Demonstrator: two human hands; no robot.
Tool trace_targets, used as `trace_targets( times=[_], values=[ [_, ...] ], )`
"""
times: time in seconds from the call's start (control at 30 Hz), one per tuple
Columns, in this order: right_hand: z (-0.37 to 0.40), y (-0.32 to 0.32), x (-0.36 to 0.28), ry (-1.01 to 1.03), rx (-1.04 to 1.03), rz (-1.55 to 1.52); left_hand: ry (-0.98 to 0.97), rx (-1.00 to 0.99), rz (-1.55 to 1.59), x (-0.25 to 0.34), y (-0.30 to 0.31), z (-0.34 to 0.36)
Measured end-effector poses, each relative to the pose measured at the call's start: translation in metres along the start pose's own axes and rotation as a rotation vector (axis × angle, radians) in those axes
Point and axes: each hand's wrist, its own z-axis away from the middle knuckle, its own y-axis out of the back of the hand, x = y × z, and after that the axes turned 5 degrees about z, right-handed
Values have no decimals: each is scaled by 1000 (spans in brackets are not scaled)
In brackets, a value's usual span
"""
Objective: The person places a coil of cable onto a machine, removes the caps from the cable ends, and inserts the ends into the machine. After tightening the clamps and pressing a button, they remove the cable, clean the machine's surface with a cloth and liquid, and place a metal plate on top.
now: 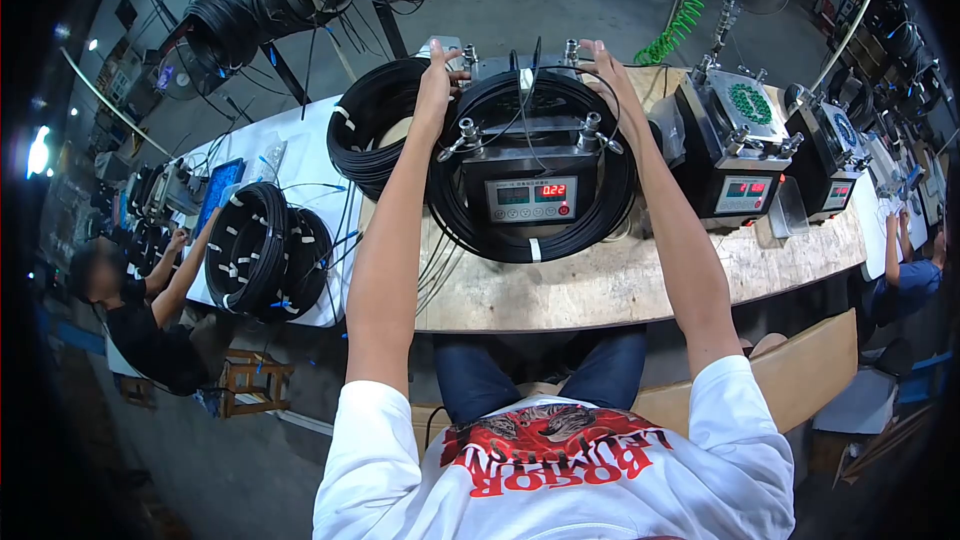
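A large coil of black cable [535, 249], bound with white ties, surrounds a metal test device [480, 180] with a lit red display reading 0.22. The coil's near side hangs low in front of the device, and its far side lies higher, across the top. My left hand [435, 90] is at the coil's far left edge, its inner fingers bent toward the cable and one finger pointing up. Opposite it, my right hand [617, 90] is at the far right edge, its grip partly hidden. Metal fittings [591, 122] stand up from the device between my forearms.
Another black cable coil [345, 145] lies left of the device, with more tied coils [250, 250] farther left. Similar devices [740, 150] stand to the right on the wooden table [560, 300]. A green spiral hose [680, 20] hangs behind. A co-worker [150, 310] sits at left.
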Motion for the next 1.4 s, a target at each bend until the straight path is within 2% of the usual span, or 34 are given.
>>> trace_targets(
  times=[0.17,0.27,0.37,0.47,0.67,0.9,1.0,1.1,1.4],
  values=[
    [2,-1,-3,-30,18,-34,-25,-23,-47,8,-3,8],
    [1,-1,-1,-35,41,-28,-116,-40,-54,-9,0,-8],
    [-2,-1,2,-55,54,-1,-66,-72,15,-9,2,-9],
    [-2,0,4,-34,45,9,-10,-14,76,-7,1,-6],
    [3,0,-4,-16,25,-6,-105,34,-21,-13,3,-9],
    [4,2,-4,-3,13,42,-156,-35,46,-8,-1,-2],
    [0,-1,3,15,78,-34,-184,-75,2,-3,-3,1],
    [-6,1,7,-76,66,-41,-176,-75,-5,-2,-4,3],
    [-7,-2,14,39,31,-54,-126,-9,-6,-4,-1,2]
  ],
)
